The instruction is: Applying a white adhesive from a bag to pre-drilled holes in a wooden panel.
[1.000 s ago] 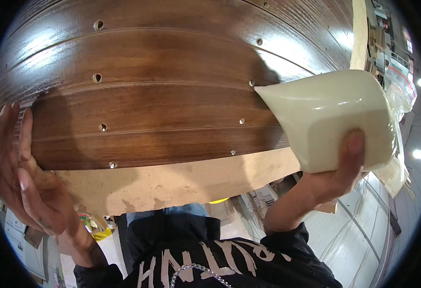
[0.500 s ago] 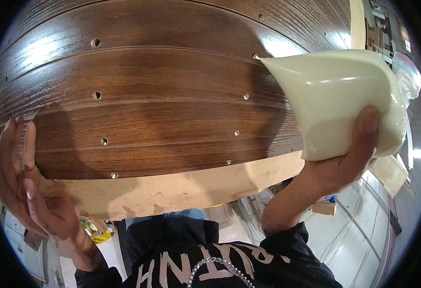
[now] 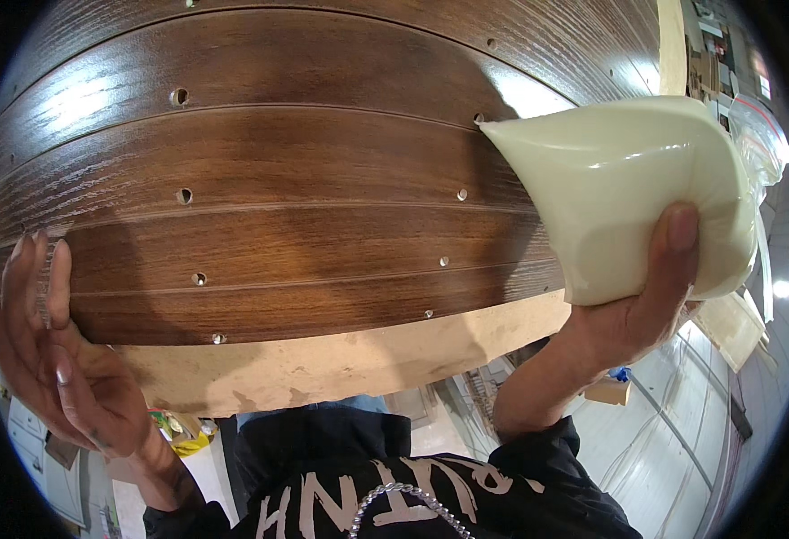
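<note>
A plump bag of cream-coloured paste (image 3: 628,166), narrowing to a point on its left, is gripped in my right hand (image 3: 655,278), the thumb pressed along its near face. The tip of the bag is at a small hole in a dark brown, wood-grained panel (image 3: 323,171). Rows of such holes run across the panel's grooved boards. My left hand (image 3: 75,368) is open at the panel's near left edge, its fingers pointing away from me and the thumb slightly bent. Whether those fingertips touch the panel I cannot tell.
A pale bare board edge (image 3: 350,368) shows along the panel's near side. Beyond the bag at right hangs a clear plastic bag (image 3: 758,148). On the floor stand a small cardboard box (image 3: 608,390) and, at left, a yellow bag (image 3: 195,440).
The panel and its holes sit slightly lower in the picture. The paste bag's tip has shifted a little and stays at the same hole. My left hand has hardly changed.
</note>
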The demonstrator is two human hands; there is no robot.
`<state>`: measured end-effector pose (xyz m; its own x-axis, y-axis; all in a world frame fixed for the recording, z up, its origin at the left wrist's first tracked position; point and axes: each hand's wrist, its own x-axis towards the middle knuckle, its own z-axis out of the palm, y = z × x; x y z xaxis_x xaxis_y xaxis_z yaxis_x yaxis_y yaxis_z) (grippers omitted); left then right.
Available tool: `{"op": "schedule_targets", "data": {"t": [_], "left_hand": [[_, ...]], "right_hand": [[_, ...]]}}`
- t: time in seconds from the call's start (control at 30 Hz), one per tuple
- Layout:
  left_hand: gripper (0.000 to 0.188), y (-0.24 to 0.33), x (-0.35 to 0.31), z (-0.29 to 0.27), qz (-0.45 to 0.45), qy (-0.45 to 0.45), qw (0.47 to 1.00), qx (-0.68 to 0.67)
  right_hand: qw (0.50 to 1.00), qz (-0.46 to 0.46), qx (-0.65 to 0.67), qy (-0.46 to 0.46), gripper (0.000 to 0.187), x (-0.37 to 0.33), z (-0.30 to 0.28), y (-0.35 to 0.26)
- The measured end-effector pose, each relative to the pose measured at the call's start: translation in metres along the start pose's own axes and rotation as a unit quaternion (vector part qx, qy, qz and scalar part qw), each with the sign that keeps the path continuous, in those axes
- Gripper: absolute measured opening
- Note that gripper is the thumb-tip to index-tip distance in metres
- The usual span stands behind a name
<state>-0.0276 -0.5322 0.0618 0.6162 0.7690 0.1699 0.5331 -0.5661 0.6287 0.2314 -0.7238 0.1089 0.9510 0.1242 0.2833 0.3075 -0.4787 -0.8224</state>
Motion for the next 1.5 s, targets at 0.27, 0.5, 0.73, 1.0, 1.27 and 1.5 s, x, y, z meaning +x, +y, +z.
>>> {"op": "schedule_targets", "data": {"t": [0.27,0.5,0.73,1.0,1.27,1.5], "left_hand": [[0.056,0.001,-0.002,-0.002,0.012,-0.013,1.000,0.002],[0.057,0.010,-0.005,-0.001,-0.018,-0.024,0.994,-0.107],[0.057,0.011,-0.006,-0.002,-0.040,-0.008,0.993,-0.111],[0.055,0.008,-0.009,0.001,-0.042,-0.006,0.992,-0.119],[0.055,0.009,-0.008,0.002,-0.044,0.012,0.989,-0.142],[0.055,0.010,-0.006,-0.002,-0.043,-0.009,0.989,-0.141]], "right_hand": [[0.991,0.048,0.120,0.043,0.050,0.013,0.003,-0.011],[0.997,-0.024,0.066,-0.013,0.052,0.030,0.018,-0.002],[0.997,-0.045,0.063,0.010,0.051,0.033,0.021,0.004],[0.997,-0.054,0.050,-0.008,0.051,0.031,0.024,0.006],[0.998,-0.051,0.027,-0.009,0.049,0.038,0.011,0.000],[0.990,-0.056,0.120,-0.047,0.044,0.055,0.034,0.000]]}}
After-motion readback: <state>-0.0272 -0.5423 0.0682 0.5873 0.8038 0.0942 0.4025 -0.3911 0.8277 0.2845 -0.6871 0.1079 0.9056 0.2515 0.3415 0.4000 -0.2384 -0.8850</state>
